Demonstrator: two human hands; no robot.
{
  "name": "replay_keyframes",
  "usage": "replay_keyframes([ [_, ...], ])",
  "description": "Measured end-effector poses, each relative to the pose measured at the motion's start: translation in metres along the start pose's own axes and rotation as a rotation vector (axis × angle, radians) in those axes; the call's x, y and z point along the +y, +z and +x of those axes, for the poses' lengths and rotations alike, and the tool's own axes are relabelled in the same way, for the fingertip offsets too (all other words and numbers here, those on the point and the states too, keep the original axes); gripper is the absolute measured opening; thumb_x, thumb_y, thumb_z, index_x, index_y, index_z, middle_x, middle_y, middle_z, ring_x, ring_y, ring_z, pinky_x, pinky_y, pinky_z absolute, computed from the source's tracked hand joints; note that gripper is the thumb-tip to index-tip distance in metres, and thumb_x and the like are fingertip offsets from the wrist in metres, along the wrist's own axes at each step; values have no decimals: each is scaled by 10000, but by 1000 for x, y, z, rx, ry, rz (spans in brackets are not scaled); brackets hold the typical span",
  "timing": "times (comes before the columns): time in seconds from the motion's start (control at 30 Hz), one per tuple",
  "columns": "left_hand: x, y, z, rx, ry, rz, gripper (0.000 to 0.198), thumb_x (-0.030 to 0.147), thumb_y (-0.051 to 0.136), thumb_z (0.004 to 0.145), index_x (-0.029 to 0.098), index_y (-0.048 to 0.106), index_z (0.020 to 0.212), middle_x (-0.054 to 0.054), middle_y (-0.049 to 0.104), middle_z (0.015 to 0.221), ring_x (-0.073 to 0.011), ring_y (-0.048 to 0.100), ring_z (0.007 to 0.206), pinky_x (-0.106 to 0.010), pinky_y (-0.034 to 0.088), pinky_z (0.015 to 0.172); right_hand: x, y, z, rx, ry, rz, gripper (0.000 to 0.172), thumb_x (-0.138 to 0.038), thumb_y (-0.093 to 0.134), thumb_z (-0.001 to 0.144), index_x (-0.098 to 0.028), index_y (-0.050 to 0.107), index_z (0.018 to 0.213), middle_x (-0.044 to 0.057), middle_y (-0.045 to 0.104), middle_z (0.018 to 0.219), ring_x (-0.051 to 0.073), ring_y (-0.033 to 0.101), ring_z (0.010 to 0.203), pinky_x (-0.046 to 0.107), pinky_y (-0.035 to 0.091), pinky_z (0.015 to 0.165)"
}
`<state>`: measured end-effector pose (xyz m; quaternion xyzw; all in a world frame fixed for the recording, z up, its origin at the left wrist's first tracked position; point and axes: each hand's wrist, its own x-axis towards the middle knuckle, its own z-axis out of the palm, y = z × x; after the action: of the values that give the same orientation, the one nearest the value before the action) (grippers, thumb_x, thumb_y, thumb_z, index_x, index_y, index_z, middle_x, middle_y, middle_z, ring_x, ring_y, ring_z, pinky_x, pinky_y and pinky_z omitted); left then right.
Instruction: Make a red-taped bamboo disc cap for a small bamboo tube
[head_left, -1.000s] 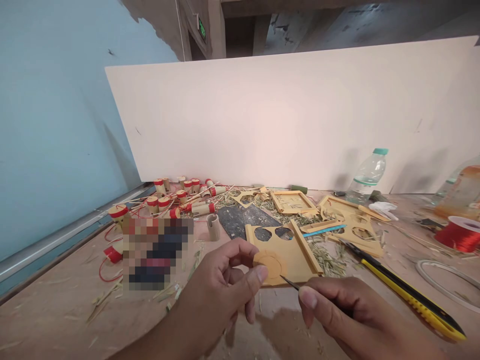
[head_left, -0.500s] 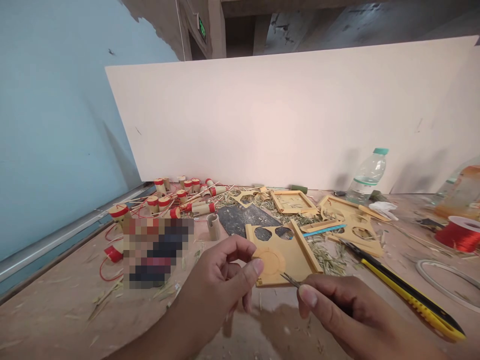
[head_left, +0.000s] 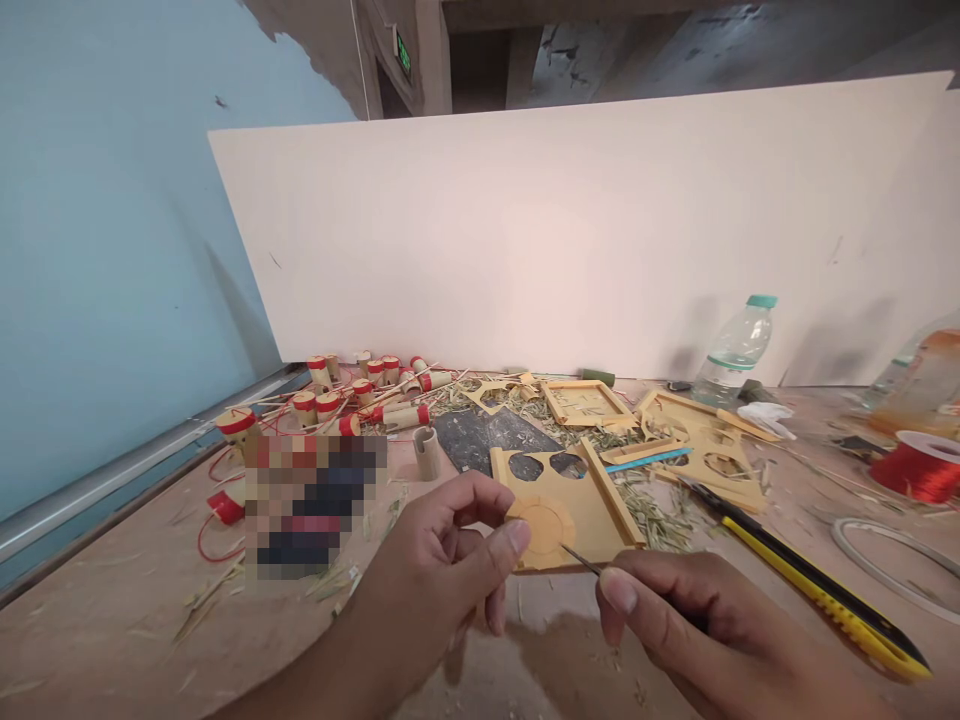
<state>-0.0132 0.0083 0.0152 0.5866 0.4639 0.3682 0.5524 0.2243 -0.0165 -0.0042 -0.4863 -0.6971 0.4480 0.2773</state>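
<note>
Between thumb and forefinger, my left hand [head_left: 465,545] pinches a thin yellow disc [head_left: 544,530] by its left edge. A circle is marked on it, and its rim looks notched. My right hand [head_left: 675,610] grips a slim pointed metal tool [head_left: 580,558]. Its tip touches or overlaps the disc's right edge; the handle is hidden in my fingers, so I cannot tell whether it is scissors or tweezers. Behind the disc lies a yellow sheet [head_left: 592,510] with round holes and raised side strips.
Left stand several bamboo tubes with red bands [head_left: 238,422] among red cords. One plain tube [head_left: 426,455] stands upright. A yellow-black utility knife [head_left: 817,575], blue strip [head_left: 649,461], red spool [head_left: 919,470], water bottle [head_left: 739,355] and shavings lie around. A white board [head_left: 562,240] rises behind.
The two tips of the tool in my right hand stood apart and now look closed together at the disc's edge. My left hand has barely moved.
</note>
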Motion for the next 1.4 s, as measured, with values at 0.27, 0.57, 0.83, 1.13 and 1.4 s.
replay_keyframes([
  [0.27, 1, 0, 1, -7, 2, -12, 384, 548, 750, 896, 207, 600, 988, 67, 588, 481, -58, 380, 383, -135, 286, 394, 1, -2, 0, -28, 20, 26, 589, -750, 518, 1025, -247, 567, 724, -46, 456, 706, 170, 445, 691, 247, 368, 632],
  [0.57, -4, 0, 2, 1, 21, -30, 359, 495, 775, 899, 200, 602, 1008, 75, 592, 591, -60, 501, 401, -119, 282, 376, 1, 0, 2, -29, 73, 33, 606, -795, 455, 1020, -248, 599, 801, -38, 467, 758, 184, 451, 732, 261, 367, 657],
  [0.83, -3, 1, 2, -21, 15, -76, 377, 496, 786, 879, 200, 586, 1000, 71, 599, 697, -53, 556, 418, -113, 286, 373, 1, -2, 1, -25, 50, 39, 580, -757, 517, 1018, -246, 544, 747, -48, 430, 733, 176, 416, 709, 262, 340, 645],
  [1.13, -2, 2, 2, -28, 16, -72, 356, 463, 790, 872, 198, 588, 998, 78, 594, 679, -50, 544, 407, -117, 280, 377, 0, -2, -1, -16, 22, 8, 622, -801, 462, 1014, -254, 530, 725, -46, 417, 704, 180, 412, 677, 266, 347, 619],
  [1.4, -3, 0, 3, -30, 17, -76, 362, 476, 786, 882, 197, 582, 990, 78, 595, 653, -57, 547, 409, -113, 287, 368, 4, -5, 3, -54, 35, -3, 624, -798, 447, 1023, -244, 549, 753, -39, 451, 731, 176, 441, 706, 261, 356, 641],
])
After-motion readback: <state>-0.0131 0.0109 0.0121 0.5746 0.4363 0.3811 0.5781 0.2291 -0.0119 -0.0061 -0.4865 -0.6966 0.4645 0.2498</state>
